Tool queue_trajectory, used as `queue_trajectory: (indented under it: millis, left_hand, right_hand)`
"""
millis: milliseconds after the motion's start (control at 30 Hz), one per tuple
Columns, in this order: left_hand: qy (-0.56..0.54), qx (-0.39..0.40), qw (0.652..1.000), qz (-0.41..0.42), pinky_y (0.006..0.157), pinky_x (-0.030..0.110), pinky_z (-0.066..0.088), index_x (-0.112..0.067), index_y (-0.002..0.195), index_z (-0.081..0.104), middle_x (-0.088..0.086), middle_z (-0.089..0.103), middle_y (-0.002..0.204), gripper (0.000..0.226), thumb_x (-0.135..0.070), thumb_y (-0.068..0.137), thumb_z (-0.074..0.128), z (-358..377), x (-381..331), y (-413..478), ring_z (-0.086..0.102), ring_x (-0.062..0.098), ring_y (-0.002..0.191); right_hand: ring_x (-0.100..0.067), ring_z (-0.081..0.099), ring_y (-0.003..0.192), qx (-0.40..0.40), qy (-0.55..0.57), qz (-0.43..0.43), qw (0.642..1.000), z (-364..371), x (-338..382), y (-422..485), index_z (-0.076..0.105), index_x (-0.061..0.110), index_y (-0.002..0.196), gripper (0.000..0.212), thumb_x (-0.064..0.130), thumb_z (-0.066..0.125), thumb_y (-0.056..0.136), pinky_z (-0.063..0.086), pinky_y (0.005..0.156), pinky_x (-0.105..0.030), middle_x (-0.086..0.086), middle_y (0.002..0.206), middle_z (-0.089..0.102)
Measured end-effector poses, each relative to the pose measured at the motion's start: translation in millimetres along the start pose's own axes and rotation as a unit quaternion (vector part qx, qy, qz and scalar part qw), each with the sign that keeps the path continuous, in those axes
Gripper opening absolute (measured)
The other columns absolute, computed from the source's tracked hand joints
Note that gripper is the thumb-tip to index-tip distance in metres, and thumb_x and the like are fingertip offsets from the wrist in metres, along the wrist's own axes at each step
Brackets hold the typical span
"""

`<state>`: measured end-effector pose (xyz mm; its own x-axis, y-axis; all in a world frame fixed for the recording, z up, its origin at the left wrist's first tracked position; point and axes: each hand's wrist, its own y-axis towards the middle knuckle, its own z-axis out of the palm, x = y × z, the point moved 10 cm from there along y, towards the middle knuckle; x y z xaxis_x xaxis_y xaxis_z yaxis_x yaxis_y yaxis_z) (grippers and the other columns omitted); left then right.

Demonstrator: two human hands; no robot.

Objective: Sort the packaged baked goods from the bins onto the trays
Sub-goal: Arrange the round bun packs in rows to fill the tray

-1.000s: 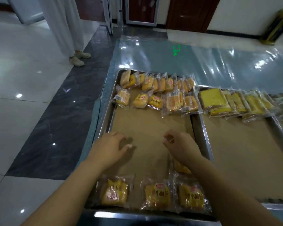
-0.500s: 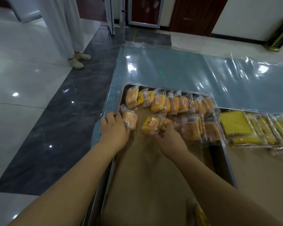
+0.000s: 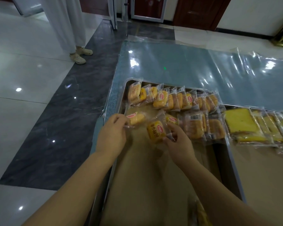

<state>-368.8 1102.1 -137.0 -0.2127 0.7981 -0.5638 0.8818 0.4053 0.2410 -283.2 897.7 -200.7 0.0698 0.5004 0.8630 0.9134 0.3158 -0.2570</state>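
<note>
The person is part-way through filling the second row of small bun packets on the left tray (image 3: 218,149), a steel pan lined with brown paper that sits on the plastic-covered worktop (image 3: 178,69). The left hand (image 3: 112,136) pinches the clear wrapper edge of one bun packet (image 3: 136,118) at about 10 o'clock on the tray; its grip is nearly closed, thumb against fingertips on the film. The right hand (image 3: 178,144) has its grip partly closed on the wrapper of a second bun packet (image 3: 156,132), which is tilted and not yet in line with the row; whether it rests on the paper cannot be told.

A finished back row of overlapped bun packets (image 3: 173,99) runs along the 12 o'clock edge, and more packets (image 3: 202,126) lie at 2 o'clock. A neighbouring tray at 3 o'clock holds wrapped yellow cake slices (image 3: 240,123).

The next move likely calls for squaring both packets and lapping them against their neighbours, sliding by the film rather than squeezing the soft buns.

The held packet carries a red oval logo and large Chinese characters that seem to read 小面包; the smaller print is too blurred to read, and a barcode label shows on one packet at 2 o'clock
</note>
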Motion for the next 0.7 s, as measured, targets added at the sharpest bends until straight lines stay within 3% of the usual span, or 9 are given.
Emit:
queue_trajectory:
  millis: [67,167,233,333,433,567,700]
  left_hand:
    - [-0.015,0.028,0.997,0.07,0.067,0.039,0.049,-0.007,0.079,0.062,0.009,0.062,0.095,0.018,0.01,0.077,0.058,2,-18,-16,0.056,0.026,0.084]
    - [-0.012,0.121,0.986,0.112,0.074,0.041,0.047,-0.007,0.077,0.061,0.009,0.063,0.094,0.02,0.012,0.073,0.058,24,-27,-47,0.055,0.029,0.088]
    - [0.002,0.192,0.976,0.098,0.085,0.033,0.044,-0.011,0.097,0.063,0.003,0.058,0.109,0.022,0.001,0.08,0.059,43,-22,-70,0.052,0.024,0.102]
    - [0.026,0.267,0.961,0.066,0.099,0.022,0.034,-0.025,0.138,0.038,-0.007,0.034,0.13,0.065,-0.039,0.081,0.065,63,-12,-99,0.032,0.01,0.121]
    - [0.039,0.219,0.973,0.056,0.1,0.028,0.035,-0.026,0.137,0.04,-0.003,0.034,0.13,0.064,-0.06,0.084,0.049,57,-21,-102,0.032,0.013,0.12]
    - [0.052,0.12,0.99,0.046,0.095,0.037,0.041,-0.016,0.127,0.056,0.01,0.049,0.126,0.044,-0.041,0.094,0.044,51,-37,-87,0.046,0.026,0.114]
    - [0.081,0.161,0.983,0.018,0.09,0.033,0.038,-0.025,0.13,0.053,0.008,0.045,0.134,0.039,-0.04,0.096,0.041,73,-35,-78,0.041,0.026,0.115]
  right_hand:
    - [0.022,0.053,0.084,-0.006,0.017,-0.005,1.0,-15,-7,-16,0.05,0.059,0.107,0.049,0.015,0.061,0.088,0.043,0.049,-0.003,0.025,0.097,0.054]
    - [0.01,0.059,0.081,-0.038,0.003,0.019,0.999,-43,-26,-37,0.048,0.051,0.115,0.045,0.018,0.061,0.088,0.045,0.047,-0.009,0.023,0.095,0.056]
    - [0.001,0.059,0.078,-0.066,-0.006,0.041,0.997,-61,-41,-47,0.049,0.041,0.115,0.037,0.02,0.061,0.088,0.043,0.051,-0.012,0.017,0.094,0.056]
    - [-0.007,0.059,0.084,-0.092,0.014,0.063,0.994,-76,-59,-58,0.051,0.031,0.103,0.023,0.017,0.061,0.088,0.045,0.062,-0.021,0.009,0.095,0.059]
    - [-0.017,0.062,0.088,-0.083,0.057,0.095,0.99,-77,-70,-63,0.051,0.025,0.106,0.019,0.014,0.056,0.091,0.051,0.067,-0.032,0.001,0.101,0.06]
    - [-0.014,0.061,0.086,-0.063,0.052,0.107,0.991,-76,-74,-65,0.05,0.027,0.114,0.023,0.015,0.049,0.095,0.044,0.057,-0.022,0.003,0.101,0.058]
    - [-0.011,0.061,0.084,-0.02,-0.011,0.132,0.991,-74,-81,-63,0.046,0.031,0.129,0.036,0.018,0.048,0.096,0.041,0.051,-0.016,-0.002,0.109,0.059]
